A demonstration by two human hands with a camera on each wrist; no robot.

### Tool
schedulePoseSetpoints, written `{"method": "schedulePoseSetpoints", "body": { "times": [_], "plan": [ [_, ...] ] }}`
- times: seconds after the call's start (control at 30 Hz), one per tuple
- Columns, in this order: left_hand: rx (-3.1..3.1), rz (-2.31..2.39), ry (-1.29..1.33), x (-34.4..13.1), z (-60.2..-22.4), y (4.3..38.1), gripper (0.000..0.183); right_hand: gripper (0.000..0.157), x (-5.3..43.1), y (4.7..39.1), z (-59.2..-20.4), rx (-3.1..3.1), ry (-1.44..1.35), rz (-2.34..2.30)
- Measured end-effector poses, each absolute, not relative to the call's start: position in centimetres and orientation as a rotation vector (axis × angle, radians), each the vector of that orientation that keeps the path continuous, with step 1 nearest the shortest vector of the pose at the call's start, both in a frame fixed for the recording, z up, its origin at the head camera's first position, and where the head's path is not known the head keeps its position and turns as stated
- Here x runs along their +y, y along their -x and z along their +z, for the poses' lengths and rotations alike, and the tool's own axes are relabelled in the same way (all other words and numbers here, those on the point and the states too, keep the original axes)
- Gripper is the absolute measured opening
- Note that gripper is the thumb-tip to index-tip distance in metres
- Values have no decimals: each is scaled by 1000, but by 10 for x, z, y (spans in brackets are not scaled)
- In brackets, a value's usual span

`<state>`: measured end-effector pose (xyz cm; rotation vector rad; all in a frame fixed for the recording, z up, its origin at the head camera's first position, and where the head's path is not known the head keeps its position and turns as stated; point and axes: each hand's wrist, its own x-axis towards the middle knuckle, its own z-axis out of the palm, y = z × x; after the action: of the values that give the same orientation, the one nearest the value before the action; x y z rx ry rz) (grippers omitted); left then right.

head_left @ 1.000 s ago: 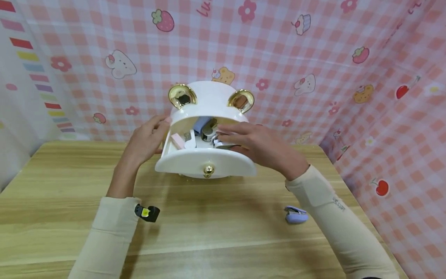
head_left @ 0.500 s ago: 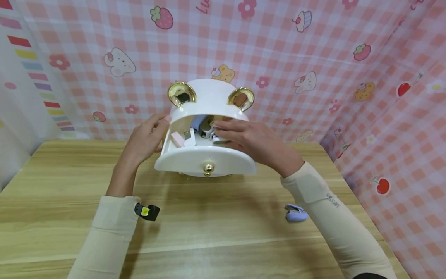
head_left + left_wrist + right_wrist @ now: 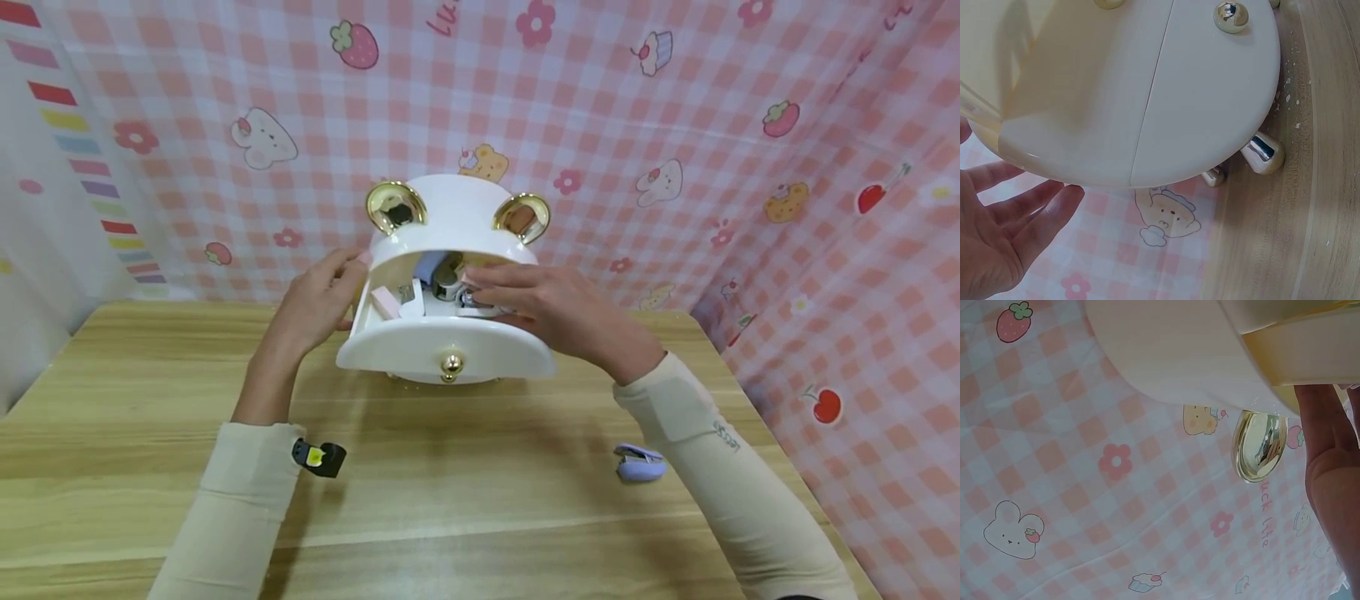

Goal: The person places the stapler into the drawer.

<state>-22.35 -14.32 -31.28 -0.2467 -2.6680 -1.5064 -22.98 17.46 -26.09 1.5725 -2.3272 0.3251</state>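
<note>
A white drawer box [image 3: 457, 204] with gold ears stands on the table, its drawer [image 3: 446, 346] pulled out. My left hand [image 3: 311, 304] rests fingertips against the box's left side; its fingers are extended in the left wrist view. My right hand [image 3: 558, 304] reaches into the drawer's right side, fingers over a small white item [image 3: 472, 311] with a metal part. Its underside is hidden, so a grip cannot be made out. Also in the drawer are a pink block [image 3: 386, 302], a white piece with metal [image 3: 412, 302], a round grey-and-white item [image 3: 446, 283] and a blue item [image 3: 430, 267].
A lilac mini stapler [image 3: 640, 465] lies on the wooden table [image 3: 450, 517], near the right forearm. A pink checked cloth [image 3: 600, 100] hangs close behind the box and along the right side. A gold knob [image 3: 452, 365] sticks out from the drawer front.
My right hand shifts slightly within the drawer, and the small white item under its fingers changes tilt, showing more of its metal part. My left hand stays at the box's side.
</note>
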Motion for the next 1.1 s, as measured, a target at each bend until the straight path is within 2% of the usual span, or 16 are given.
{"method": "schedulePoseSetpoints", "body": {
  "times": [0.77,1.1],
  "plan": [
    [-2654,-1506,235,-142,-315,225,76,31,187,226,-260,-2160,-1569,462],
    [-2658,-1507,226,-143,-316,225,76,42,216,220,-260,-2108,-1464,421]
  ]
}}
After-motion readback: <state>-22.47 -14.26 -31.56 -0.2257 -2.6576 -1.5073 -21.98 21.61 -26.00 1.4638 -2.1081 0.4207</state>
